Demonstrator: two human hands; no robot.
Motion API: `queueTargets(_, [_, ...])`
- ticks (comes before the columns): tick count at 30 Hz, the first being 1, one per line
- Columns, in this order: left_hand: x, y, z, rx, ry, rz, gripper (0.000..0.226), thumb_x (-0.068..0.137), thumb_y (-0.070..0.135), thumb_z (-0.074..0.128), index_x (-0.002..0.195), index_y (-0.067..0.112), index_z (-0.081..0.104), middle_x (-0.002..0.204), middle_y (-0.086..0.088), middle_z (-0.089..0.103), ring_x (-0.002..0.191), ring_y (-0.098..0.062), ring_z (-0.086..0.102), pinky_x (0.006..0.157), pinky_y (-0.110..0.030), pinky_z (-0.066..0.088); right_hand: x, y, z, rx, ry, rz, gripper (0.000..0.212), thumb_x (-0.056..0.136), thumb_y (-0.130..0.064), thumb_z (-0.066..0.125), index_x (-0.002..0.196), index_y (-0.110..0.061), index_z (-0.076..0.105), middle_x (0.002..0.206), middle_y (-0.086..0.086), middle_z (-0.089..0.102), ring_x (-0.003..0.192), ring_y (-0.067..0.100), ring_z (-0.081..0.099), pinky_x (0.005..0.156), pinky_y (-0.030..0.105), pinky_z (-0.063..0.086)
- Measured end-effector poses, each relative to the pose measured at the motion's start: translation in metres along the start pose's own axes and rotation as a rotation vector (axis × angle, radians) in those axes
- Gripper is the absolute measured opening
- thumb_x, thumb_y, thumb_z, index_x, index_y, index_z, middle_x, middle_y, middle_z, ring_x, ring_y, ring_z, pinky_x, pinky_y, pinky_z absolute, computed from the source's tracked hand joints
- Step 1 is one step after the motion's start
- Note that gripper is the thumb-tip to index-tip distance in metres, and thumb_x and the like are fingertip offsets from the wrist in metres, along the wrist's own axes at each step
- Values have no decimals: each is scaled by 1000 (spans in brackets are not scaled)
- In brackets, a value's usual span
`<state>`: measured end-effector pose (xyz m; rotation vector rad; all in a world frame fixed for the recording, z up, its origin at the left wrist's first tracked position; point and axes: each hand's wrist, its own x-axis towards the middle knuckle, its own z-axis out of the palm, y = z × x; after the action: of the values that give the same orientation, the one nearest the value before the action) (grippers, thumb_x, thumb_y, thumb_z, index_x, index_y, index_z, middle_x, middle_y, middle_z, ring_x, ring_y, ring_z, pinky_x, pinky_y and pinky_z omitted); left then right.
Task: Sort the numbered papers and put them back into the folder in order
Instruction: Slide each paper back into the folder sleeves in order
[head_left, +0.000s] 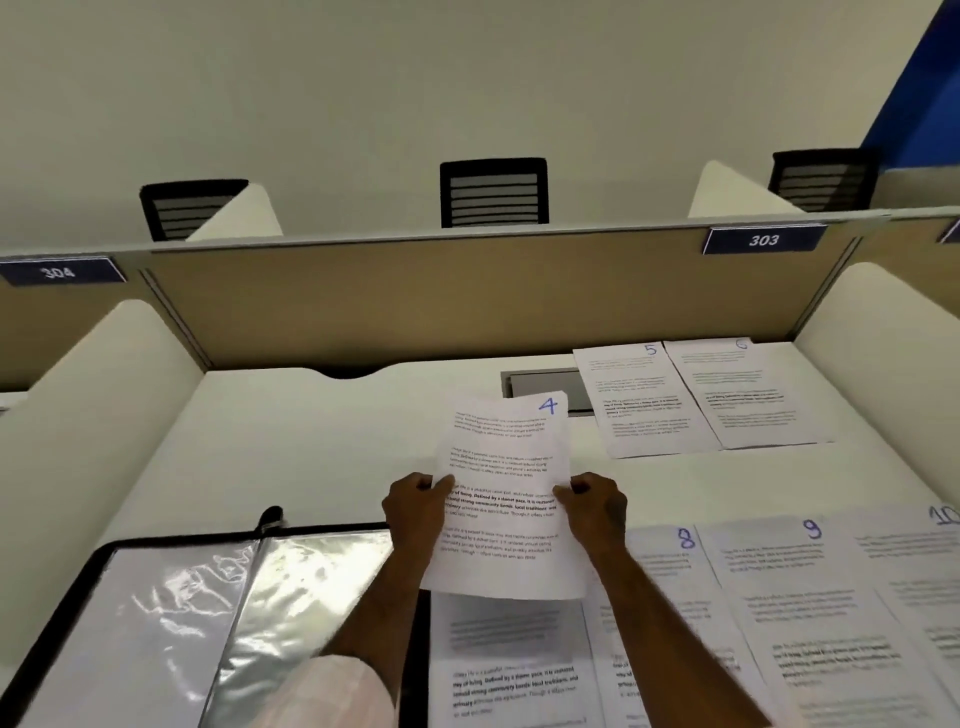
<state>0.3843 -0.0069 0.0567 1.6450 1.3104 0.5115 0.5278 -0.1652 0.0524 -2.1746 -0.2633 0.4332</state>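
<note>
**Sheet 4 held over the desk, both hands on it**

Sheet 4 (506, 493) was seen lifted above the white desk (322, 441), tilted slightly, its blue handwritten number at the top right corner. Its left edge was pinched by the left hand (415, 512), thumb on the printed face and the other fingers curled behind. Its right edge was pinched the same way by the right hand (595, 506). A white sleeve (332, 691) was noted on the left arm.

The folder (208, 613) was found lying open at the near left, black-edged, with glossy clear pockets; a white page showed in the left one.

Sheets were laid flat on the desk: sheet 5 (644, 400) and sheet 6 (748, 395) side by side at the far right, sheet 6 overlapping sheet 5; sheet 8 (670, 597), sheet 9 (795, 597) and sheet 10 (924, 561) in a near row on the right. One more sheet (509, 665) lay below the held one, its number hidden.

A beige partition (467, 296) was recorded behind the desk, carrying the labels 303 (763, 240) and 304 (60, 272).
</note>
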Motion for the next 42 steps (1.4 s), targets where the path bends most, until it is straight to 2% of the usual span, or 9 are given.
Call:
queueTargets(5, [-25,-29,-58,-26,16,1,21,81,32,77,83,11,72,79,-1,72,69,-16,66,63,-27,50,-62,-15,20,72,-46,40,22,84,-18,74,101,-7,66,98,8,69,85,24,63,80,33,53])
queueTargets(10, [-42,-64,-121,48,34,11,27,78,37,80,75,15,65,78,0,69,71,-17,61,67,-27,44,-143,-34,45,133,31,-43,44,86,-6,68,123,-15,45,81,-5,56,77,16,56,62,18,43])
queueTargets(14, [-64,-83,-160,155,19,83,30,76,42,79,70,18,61,77,4,65,73,-18,61,67,-30,48,-201,-40,79,-83,37,-188,17,89,-9,58,105,-13,62,98,4,64,88,19,60,65,19,38])
queueTargets(20, [-112,-93,-194,308,55,285,23,82,39,71,74,20,61,76,10,54,67,-11,52,61,-25,37,-264,-62,117,-234,-17,-249,21,91,-16,55,105,-12,70,110,8,61,98,22,61,77,23,45])
queueTargets(25, [-134,-113,-204,430,95,483,25,89,44,64,81,20,63,86,5,61,70,-15,63,59,-29,52,-301,-80,135,-169,-32,-279,39,95,-44,55,75,-12,63,71,-4,62,58,2,53,49,8,33])
queueTargets(29, [-150,-123,-211,435,87,530,20,93,38,60,86,21,66,88,3,63,70,-17,65,62,-32,56,-322,-86,140,-144,-45,-291,50,93,-56,52,60,-20,64,62,-7,63,53,2,54,53,12,32])
queueTargets(35, [-179,-149,-217,355,14,634,19,88,37,64,92,20,69,93,4,64,75,-19,66,62,-33,53,-340,-70,134,-244,-20,-240,25,91,-36,61,88,-15,74,87,0,72,73,11,63,62,19,40])
queueTargets(39, [-190,-166,-230,51,-160,501,45,83,48,72,117,20,63,116,6,58,93,-11,59,72,-18,44,-359,-60,122,-217,-6,-226,20,92,-33,60,94,-15,69,89,0,68,73,11,60,66,19,45])
queueTargets(42, [-197,-175,-239,-235,-267,184,62,87,57,62,136,21,51,140,0,49,119,-16,51,92,-28,42,-375,-58,118,-238,-35,-285,18,92,-32,59,87,-16,65,85,-1,65,75,15,61,63,21,43])
